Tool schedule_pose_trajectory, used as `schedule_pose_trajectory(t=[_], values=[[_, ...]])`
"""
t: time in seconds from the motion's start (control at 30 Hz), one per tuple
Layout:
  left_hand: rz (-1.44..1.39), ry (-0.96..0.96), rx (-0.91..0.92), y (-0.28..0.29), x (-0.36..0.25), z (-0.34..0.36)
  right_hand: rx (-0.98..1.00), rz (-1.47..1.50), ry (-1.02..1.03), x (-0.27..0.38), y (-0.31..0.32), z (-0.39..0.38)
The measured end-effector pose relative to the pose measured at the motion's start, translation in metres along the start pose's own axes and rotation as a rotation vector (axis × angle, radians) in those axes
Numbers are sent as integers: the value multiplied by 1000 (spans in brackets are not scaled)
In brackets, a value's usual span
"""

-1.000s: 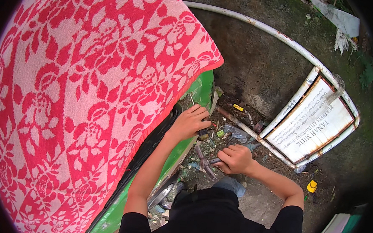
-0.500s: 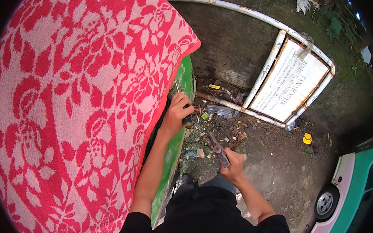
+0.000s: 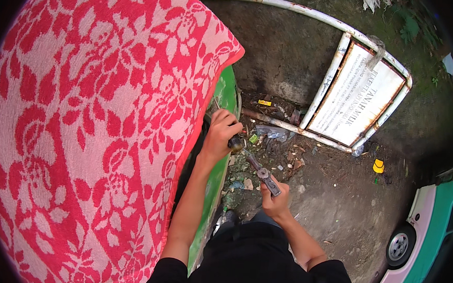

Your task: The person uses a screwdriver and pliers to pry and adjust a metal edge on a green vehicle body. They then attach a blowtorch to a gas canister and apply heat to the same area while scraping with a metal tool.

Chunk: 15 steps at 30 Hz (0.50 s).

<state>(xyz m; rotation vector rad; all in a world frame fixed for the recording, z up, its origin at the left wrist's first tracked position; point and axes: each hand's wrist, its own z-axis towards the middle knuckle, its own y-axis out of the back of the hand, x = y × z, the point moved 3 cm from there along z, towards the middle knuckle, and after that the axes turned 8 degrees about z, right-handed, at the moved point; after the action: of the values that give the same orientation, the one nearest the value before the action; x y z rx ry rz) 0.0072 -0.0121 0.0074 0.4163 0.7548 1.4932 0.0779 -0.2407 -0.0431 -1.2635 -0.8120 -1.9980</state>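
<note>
Closest to me is the person's black short-sleeved top (image 3: 250,262). The right elbow is bent, the forearm slanting up and inward, and the right hand (image 3: 276,200) is wrapped in a fist round a grey metal hammer (image 3: 263,174), its head tilted up and to the left. The left arm reaches further forward, nearly straight, along the edge of a green painted vehicle body (image 3: 214,185). The left hand (image 3: 219,136) is curled tightly round a dark-handled tool (image 3: 234,143), whose thin metal shaft points up-left over that edge. Its butt juts out near the hammer head; whether they touch I can't tell. No writing is legible to me on either tool.

A red-and-pink floral cloth (image 3: 109,108) drapes the vehicle body up to its right edge. Beyond that edge lies bare grey-brown ground (image 3: 337,200), with a small bright yellow object (image 3: 378,166) further right. Farther off, a white tubular metal frame (image 3: 269,0) holds a rust-edged white rectangular sign (image 3: 357,95), lettered in dark capitals and smaller lines, turned sideways. A pink-and-teal vehicle (image 3: 428,237) stands at far right.
</note>
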Motion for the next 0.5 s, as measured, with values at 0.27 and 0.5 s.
schedule_pose_trajectory(t=[0.27, 0.5], values=[[65, 114, 4, -8, -17, 30, 109, 77, -2, -14, 25, 27], [153, 218, 0, -29, -20, 56, 15, 342, -145, -27, 40, 35]])
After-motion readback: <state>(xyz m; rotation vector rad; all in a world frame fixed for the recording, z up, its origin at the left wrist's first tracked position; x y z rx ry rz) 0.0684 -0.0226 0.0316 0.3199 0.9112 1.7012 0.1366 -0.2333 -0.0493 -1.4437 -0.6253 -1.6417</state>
